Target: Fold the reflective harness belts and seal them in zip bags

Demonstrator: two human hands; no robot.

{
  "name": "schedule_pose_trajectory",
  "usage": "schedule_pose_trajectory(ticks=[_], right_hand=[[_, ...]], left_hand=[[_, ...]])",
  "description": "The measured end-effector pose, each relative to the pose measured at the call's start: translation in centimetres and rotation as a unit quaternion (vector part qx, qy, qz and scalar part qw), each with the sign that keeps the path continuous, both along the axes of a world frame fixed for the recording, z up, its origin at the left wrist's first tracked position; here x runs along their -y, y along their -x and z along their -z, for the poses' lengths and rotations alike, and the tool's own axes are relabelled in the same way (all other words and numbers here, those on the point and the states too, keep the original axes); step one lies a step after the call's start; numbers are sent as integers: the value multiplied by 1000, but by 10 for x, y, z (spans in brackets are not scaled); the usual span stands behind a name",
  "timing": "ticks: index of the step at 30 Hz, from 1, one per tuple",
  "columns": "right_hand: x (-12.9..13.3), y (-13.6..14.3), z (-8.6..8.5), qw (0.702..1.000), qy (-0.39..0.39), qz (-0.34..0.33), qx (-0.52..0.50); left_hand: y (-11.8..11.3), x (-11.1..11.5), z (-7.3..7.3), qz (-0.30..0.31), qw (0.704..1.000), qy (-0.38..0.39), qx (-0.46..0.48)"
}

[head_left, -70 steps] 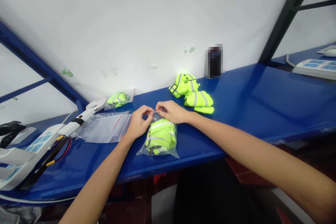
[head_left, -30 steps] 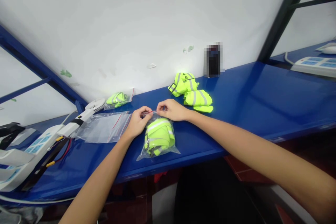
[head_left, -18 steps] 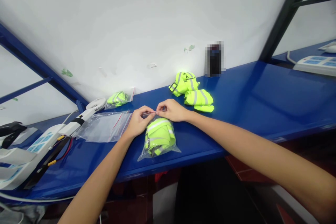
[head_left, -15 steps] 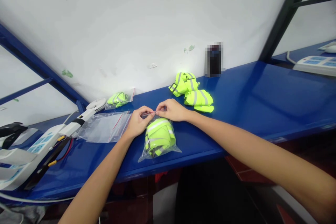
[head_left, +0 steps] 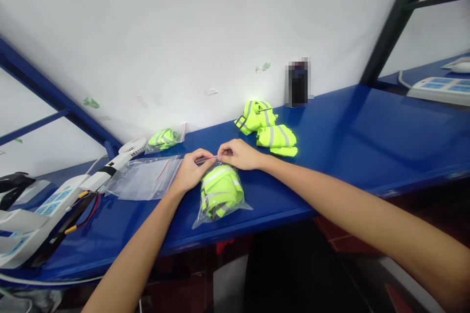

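Directions read from the filled bag, twelve o'clock toward the wall (head_left: 176,34).

Lying on the glossy blue bench (head_left: 348,146), just short of the near edge: a filled clear plastic zip bag (head_left: 200,219). Packed inside, a rolled fluorescent yellow-green fabric bundle with silver-grey bands (head_left: 220,190). Clamped on the bag's red-lined mouth from ten o'clock, thumb against fingers, the left hand (head_left: 193,171). Pinching the same mouth from one o'clock, the right hand (head_left: 240,155), fingertips near those of the left.

At nine o'clock, just beside the left hand, flat clear plastic bags with red zip lines (head_left: 141,180). Farther out at nine, a long white power strip with blue socket faces (head_left: 57,199). Toward ten o'clock, a white round-headed fan (head_left: 132,146) and, next to it, a smaller bagged yellow-green bundle (head_left: 162,138). At two o'clock, a loose rolled yellow-green bundle (head_left: 276,138); at one, just behind, a looser buckled yellow-green bundle (head_left: 253,118). Between one and two, near the wall, an upright black object (head_left: 299,90), too pixelated to identify.
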State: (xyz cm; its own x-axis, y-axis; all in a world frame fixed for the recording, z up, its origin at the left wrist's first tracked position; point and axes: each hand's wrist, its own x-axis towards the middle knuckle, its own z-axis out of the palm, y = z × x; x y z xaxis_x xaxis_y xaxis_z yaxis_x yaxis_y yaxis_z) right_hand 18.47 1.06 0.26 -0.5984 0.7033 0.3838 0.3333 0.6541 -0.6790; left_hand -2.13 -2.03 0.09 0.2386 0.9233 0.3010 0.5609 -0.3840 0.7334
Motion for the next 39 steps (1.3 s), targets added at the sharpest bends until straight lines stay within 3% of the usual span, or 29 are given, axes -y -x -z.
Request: schedule_pose_trajectory(ticks=[6,18,39], right_hand=[[1,-3,-4,999,8,39,20],[-5,-2,-3,998,45,7,-39],[-6,-6,-7,994,97,-13,-53]], left_hand=[[2,-1,1,2,999,-38,21],[0,5,-2,-35,999,11,14],[1,2,-1,-18,999,22,41]])
